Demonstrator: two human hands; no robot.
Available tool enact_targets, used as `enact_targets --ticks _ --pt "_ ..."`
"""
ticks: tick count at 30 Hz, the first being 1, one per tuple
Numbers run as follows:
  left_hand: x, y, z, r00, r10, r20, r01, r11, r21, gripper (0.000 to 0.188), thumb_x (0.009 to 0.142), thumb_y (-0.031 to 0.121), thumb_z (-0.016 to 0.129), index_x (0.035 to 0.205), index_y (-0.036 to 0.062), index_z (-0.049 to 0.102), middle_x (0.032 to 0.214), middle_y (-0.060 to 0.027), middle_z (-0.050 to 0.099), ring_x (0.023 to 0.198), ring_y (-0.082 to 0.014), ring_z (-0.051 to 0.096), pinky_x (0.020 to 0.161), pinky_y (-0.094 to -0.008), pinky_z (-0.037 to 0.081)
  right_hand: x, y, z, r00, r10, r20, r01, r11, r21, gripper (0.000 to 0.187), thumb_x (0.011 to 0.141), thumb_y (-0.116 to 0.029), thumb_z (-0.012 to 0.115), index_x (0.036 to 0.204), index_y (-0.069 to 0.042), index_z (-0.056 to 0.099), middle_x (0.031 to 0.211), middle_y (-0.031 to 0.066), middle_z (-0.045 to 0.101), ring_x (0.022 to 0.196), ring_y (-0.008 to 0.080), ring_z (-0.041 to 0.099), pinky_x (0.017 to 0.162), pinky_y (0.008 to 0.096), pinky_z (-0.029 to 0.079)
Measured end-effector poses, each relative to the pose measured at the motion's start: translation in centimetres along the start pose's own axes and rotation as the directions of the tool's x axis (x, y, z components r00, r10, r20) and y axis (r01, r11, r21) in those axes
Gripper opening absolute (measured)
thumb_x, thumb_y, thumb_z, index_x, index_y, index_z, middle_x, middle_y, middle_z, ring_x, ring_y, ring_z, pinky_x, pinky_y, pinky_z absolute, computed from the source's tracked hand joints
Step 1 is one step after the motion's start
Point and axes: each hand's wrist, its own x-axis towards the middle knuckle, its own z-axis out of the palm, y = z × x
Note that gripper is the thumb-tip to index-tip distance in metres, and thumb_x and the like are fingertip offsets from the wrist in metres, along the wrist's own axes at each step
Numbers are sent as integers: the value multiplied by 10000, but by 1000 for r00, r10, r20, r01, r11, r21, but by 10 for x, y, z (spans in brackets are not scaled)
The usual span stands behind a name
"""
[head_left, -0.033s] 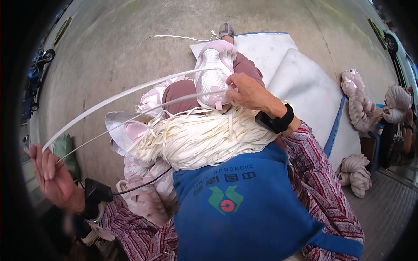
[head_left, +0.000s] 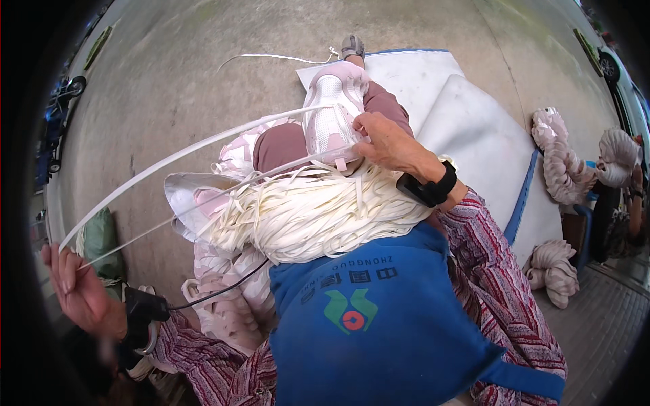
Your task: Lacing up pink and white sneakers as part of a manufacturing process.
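Note:
A white and pale pink shoe upper (head_left: 325, 128) lies across my lap, its mesh front facing up. Out at the far left, my left hand (head_left: 84, 294) is closed on a white shoelace (head_left: 169, 160). Two strands of that lace stretch back to the upper, the higher one bowed and the lower one nearly straight. My right hand (head_left: 396, 145) pinches the upper's right edge near the lace holes; its fingertips partly hide where the lower strand ends. Beneath the upper, a thick bundle of cream laces (head_left: 325, 213) rests over my blue apron (head_left: 386, 291).
More pink and white uppers (head_left: 227, 298) are piled at my left side. Bundled uppers (head_left: 558, 159) lie at the right, beside a white sheet (head_left: 467, 128) on the concrete floor. A green sack (head_left: 101, 243) stands behind my left hand. Another person's arm (head_left: 635, 203) shows at the right rim.
My left hand has moved slightly down and to the left, carrying the lace strands with it. My right hand and the upper have hardly moved.

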Motion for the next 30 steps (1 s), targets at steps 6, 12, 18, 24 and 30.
enact_targets --ticks 6,12,18,24,30 --pt "-38 71 -49 991 79 -110 -89 992 -91 113 918 -77 430 1030 -77 418 813 -77 390 687 -171 434 664 -305 417 2 -24 -14 998 56 6 -56 990 131 380 787 -189 674 1059 55 572 994 195 603 924 285 605 833 354 476" --pt "-64 172 -113 871 406 -276 -323 897 302 107 913 -62 431 986 -105 494 970 -199 559 981 -274 574 983 -414 466 6 -6 -15 995 41 -91 0 914 405 350 745 -182 679 1007 33 596 932 204 614 871 292 616 768 355 494" --pt "-33 67 -56 897 439 -62 -334 762 555 243 969 57 377 909 -88 563 952 -169 554 1040 -310 539 1178 -553 151 4 8 5 983 -147 -114 151 988 30 352 745 -151 654 1050 8 581 973 208 566 899 350 586 805 389 464" --pt "-33 -182 46 989 -117 95 34 788 615 253 995 132 405 942 -42 582 807 -80 552 818 -194 587 1026 -516 400 -5 -38 -34 949 -63 -309 181 912 369 138 891 -103 611 897 22 668 798 48 595 703 106 548 640 232 450" --pt "-51 -287 109 919 -352 177 99 641 761 224 983 174 501 960 -25 600 786 -37 603 713 -106 558 643 -249 464 -25 -88 -57 876 -235 -422 430 778 458 203 884 -83 626 1062 11 646 991 74 611 852 128 602 728 236 498"
